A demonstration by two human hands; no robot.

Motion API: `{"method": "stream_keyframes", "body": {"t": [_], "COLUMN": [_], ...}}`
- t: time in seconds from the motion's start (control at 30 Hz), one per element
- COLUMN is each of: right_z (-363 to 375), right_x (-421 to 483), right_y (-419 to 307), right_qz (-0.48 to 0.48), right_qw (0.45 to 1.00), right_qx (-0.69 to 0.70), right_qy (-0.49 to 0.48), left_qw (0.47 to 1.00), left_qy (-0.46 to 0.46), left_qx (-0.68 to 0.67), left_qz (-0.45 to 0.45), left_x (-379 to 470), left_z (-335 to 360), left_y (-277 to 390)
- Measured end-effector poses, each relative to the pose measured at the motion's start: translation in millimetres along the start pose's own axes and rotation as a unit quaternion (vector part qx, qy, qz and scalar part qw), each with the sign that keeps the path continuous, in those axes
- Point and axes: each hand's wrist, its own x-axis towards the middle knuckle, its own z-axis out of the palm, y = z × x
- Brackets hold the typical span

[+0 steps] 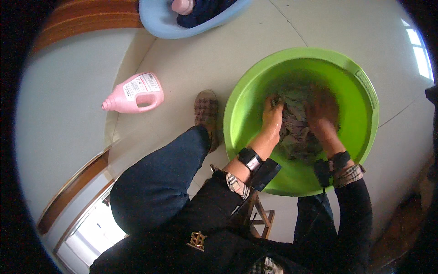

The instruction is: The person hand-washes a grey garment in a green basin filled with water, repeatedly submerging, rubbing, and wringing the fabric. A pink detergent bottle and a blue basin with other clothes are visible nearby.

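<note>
A wide green plastic basin (239, 96) stands on the floor before me, with a bunched, wet-looking dark patterned cloth (295, 128) in it. My left hand (272, 114) grips the cloth's left side, thumb and fingers closed around a fold. On the right side of the same cloth lies my right hand (320, 114), blurred by motion. Its fingers merge with the dark fabric, so I cannot make out whether they grip it. Both wrists wear black straps with small black units attached.
A pink detergent bottle (131, 96) with a handle lies at the left. At the top, a light blue basin (160, 29) holds dark fabric (205, 13) and a pink cap (183, 6). My checked slipper (206, 108) is close to the green basin. A wooden stool (263, 215) shows beneath me.
</note>
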Motion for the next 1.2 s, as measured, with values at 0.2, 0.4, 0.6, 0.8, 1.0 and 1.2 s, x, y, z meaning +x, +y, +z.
{"method": "stream_keyframes", "body": {"t": [0.2,0.4,0.6,0.8,1.0,1.2], "right_z": [20.4,15.2,-10.9,-25.1,13.7,27.0], "right_x": [0.6,7.0,-19.2,-11.5,-4.2,-41.2], "right_y": [11.7,7.3,-42.6,-37.4,33.7,21.2], "right_qz": [-0.090,0.103,0.150,0.136,0.272,0.253], "right_qw": [0.989,0.968,0.845,0.904,0.852,0.745], "right_qx": [-0.063,0.225,0.474,0.363,0.439,0.581], "right_qy": [-0.097,-0.047,-0.199,-0.180,-0.087,-0.208], "left_qw": [0.997,0.998,0.986,0.985,0.986,0.990], "left_qy": [0.049,0.002,-0.085,-0.057,-0.104,-0.117], "left_qx": [0.038,0.025,-0.099,-0.108,-0.091,-0.069], "left_qz": [0.037,0.056,-0.102,-0.123,-0.094,-0.031], "left_x": [15.0,-0.9,-6.7,-20.1,-25.2,-31.8], "left_z": [-22.6,0.1,-5.3,0.2,1.0,-28.1], "left_y": [-17.8,1.3,12.5,14.0,38.5,57.8]}}
